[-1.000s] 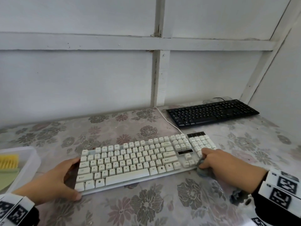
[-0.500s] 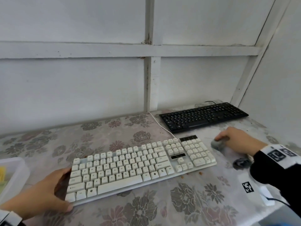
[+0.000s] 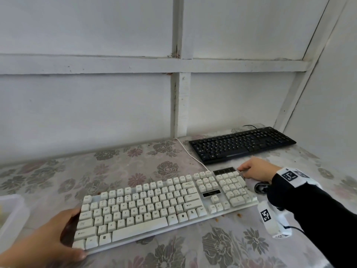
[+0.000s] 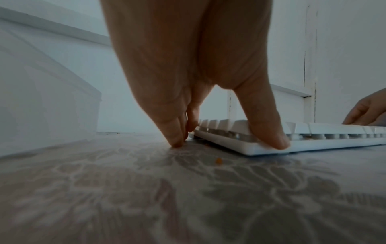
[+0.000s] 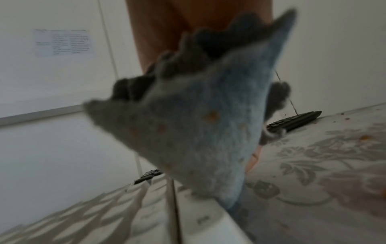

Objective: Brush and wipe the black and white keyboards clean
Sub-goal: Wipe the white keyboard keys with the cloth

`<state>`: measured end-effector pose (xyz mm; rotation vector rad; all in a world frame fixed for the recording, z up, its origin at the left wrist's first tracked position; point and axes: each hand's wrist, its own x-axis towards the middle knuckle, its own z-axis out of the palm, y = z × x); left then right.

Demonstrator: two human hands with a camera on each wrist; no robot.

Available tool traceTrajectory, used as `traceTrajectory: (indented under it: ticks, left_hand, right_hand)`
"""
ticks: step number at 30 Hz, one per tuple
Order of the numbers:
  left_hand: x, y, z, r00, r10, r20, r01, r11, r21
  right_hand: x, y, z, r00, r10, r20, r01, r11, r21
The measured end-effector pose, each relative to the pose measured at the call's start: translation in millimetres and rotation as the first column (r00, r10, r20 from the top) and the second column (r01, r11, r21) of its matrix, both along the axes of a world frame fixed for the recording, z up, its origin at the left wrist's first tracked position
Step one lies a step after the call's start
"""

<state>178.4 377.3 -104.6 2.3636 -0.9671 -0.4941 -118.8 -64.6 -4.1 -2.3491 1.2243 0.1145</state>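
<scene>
The white keyboard (image 3: 154, 207) lies slanted across the flowered table. My left hand (image 3: 58, 238) steadies its left end: the thumb (image 4: 271, 138) presses on the front rim and straight fingers (image 4: 175, 135) touch the table beside it. My right hand (image 3: 255, 169) is at the keyboard's far right corner and grips a grey-blue cloth (image 5: 198, 132), speckled with orange crumbs, which hangs onto the keyboard's edge (image 5: 198, 219). A fold of the cloth (image 3: 260, 187) shows under the wrist. The black keyboard (image 3: 241, 144) lies behind, by the wall.
A clear plastic container (image 3: 11, 213) stands at the left table edge. The white cable (image 3: 185, 151) runs back towards the wall. Orange crumbs (image 3: 239, 215) lie on the table in front of the keyboard's right end. Walls close in at the back and right.
My right hand has carried the cloth from the white keyboard's front right corner, along its right end, to the far right corner. The left hand has stayed on the left end.
</scene>
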Motion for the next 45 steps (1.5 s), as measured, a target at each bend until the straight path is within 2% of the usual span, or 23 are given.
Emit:
traceTrajectory:
  ticks: [3, 6, 8, 12, 15, 20, 23, 29, 33, 36, 38, 42, 45]
  left_hand:
    - [4, 0, -1, 1.0, 0.024, -0.002, -0.024, 1.0, 0.006]
    - [11, 0, 13, 0.987, -0.08, -0.137, 0.08, 0.997, -0.005]
    - [14, 1, 13, 0.975, -0.13, -0.181, 0.131, 0.991, -0.007]
    - [9, 1, 6, 0.994, -0.085, -0.071, 0.087, 0.996, 0.025]
    - [5, -1, 8, 0.994, -0.091, -0.064, 0.091, 0.996, 0.012]
    - [25, 3, 5, 0.974, -0.162, -0.159, 0.165, 0.986, 0.002]
    - [37, 4, -3, 0.977, -0.142, -0.16, 0.142, 0.99, -0.012]
    - [53, 13, -21, 0.97, -0.165, -0.177, 0.172, 0.985, 0.024]
    - [37, 12, -9, 0.975, -0.134, -0.177, 0.138, 0.99, 0.009]
    - [11, 4, 7, 0.993, -0.078, -0.086, 0.08, 0.997, 0.013]
    - [0, 1, 14, 0.998, -0.035, -0.046, 0.036, 0.999, 0.03]
    - [-11, -1, 25, 0.997, -0.047, -0.064, 0.05, 0.998, 0.041]
    - [-16, 1, 29, 0.998, -0.029, -0.057, 0.033, 0.997, 0.073]
  right_hand:
    - [-15, -1, -5, 0.999, 0.036, -0.018, -0.036, 0.999, 0.006]
    - [-31, 2, -10, 0.997, 0.067, -0.028, -0.067, 0.998, -0.005]
    - [-39, 8, -9, 0.996, 0.084, -0.029, -0.085, 0.996, -0.03]
    - [-50, 20, -8, 0.989, 0.141, -0.043, -0.145, 0.985, -0.092]
    - [-56, 24, -10, 0.984, 0.171, -0.041, -0.174, 0.979, -0.103]
    - [-68, 26, -17, 0.986, 0.156, -0.056, -0.161, 0.981, -0.108]
    - [-73, 28, -19, 0.99, 0.141, -0.027, -0.143, 0.985, -0.099]
    - [-82, 34, -20, 0.979, 0.201, -0.045, -0.205, 0.968, -0.145]
    - [-93, 37, -17, 0.967, 0.247, -0.059, -0.253, 0.953, -0.164]
    - [-101, 40, -13, 0.926, 0.352, -0.133, -0.369, 0.92, -0.132]
    - [-102, 42, -4, 0.939, 0.33, -0.1, -0.343, 0.927, -0.155]
    - [-101, 36, 21, 0.973, 0.23, 0.034, -0.22, 0.957, -0.192]
    - [-98, 33, 35, 0.985, 0.171, -0.029, -0.174, 0.971, -0.164]
